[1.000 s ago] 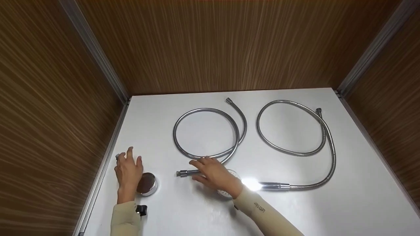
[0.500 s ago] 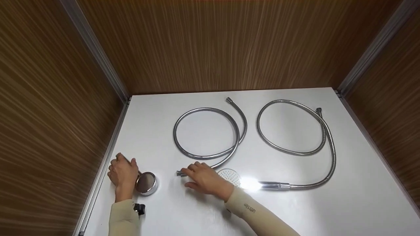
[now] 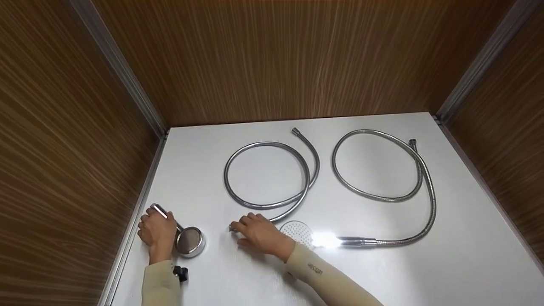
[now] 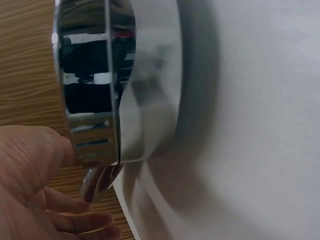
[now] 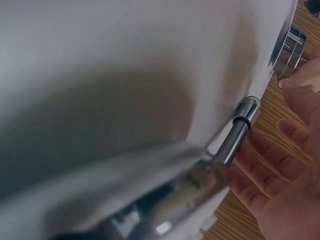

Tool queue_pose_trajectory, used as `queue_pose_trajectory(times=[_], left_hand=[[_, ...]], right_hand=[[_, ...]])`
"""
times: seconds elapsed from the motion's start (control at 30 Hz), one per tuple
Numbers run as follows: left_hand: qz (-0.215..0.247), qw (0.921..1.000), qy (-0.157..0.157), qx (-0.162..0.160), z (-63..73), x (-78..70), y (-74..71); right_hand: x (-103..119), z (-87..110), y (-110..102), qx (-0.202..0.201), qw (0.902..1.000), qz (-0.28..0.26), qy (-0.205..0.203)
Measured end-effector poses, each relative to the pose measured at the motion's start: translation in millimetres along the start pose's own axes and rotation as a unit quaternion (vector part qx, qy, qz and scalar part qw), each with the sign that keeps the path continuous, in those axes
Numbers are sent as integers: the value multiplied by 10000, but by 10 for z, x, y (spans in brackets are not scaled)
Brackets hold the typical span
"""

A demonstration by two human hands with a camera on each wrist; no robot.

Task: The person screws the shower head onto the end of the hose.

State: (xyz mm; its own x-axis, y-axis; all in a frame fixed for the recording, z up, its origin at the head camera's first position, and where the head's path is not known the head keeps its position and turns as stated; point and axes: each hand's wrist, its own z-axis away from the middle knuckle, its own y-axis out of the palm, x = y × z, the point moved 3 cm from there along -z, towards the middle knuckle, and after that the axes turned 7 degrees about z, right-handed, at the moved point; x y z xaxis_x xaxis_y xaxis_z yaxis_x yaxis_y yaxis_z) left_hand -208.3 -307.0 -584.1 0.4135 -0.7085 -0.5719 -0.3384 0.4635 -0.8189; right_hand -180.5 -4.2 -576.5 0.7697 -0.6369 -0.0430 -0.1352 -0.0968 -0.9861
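Note:
In the head view my left hand (image 3: 157, 229) is curled round the handle of a chrome hand shower (image 3: 189, 241) at the table's left side. Its round head lies to the right of the hand; the left wrist view shows the head (image 4: 120, 85) close up, with the fingers about the handle. My right hand (image 3: 259, 233) lies over the near end of a grey shower hose (image 3: 267, 205). In the right wrist view its fingers are loosely extended beside the hose's chrome end fitting (image 5: 245, 112), not curled round it. The hand partly hides this end in the head view.
A second hand shower with a dotted white face (image 3: 296, 230) lies right of my right hand, joined to a coiled metal hose (image 3: 432, 204). The white table (image 3: 340, 276) is bounded by wood-grain panels (image 3: 272, 59) at back and sides.
My left hand has come down and curled round the hand shower's handle, which now shows between thumb and fingers. The right hand has moved left along the grey hose to its end.

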Motion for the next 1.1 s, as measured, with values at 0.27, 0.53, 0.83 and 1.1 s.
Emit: queue_pose_trajectory(times=[0.27, 0.53, 0.83, 1.1], left_hand=[[-139, 9998, -145, 9, 16, 29, 2], [-201, 9994, -221, 184, 21, 58, 19], [-152, 9992, -65, 356, 15, 10, 82], [-147, 9980, 312, 529, 9, -75, 143]], right_hand=[[46, -68, 61, -11, 10000, 15, 61], [55, -73, 128, 136, 9998, 1, 154], [26, -56, 141, 401, 9982, 375, 256], [4, -65, 155, 348, 9985, 358, 206]])
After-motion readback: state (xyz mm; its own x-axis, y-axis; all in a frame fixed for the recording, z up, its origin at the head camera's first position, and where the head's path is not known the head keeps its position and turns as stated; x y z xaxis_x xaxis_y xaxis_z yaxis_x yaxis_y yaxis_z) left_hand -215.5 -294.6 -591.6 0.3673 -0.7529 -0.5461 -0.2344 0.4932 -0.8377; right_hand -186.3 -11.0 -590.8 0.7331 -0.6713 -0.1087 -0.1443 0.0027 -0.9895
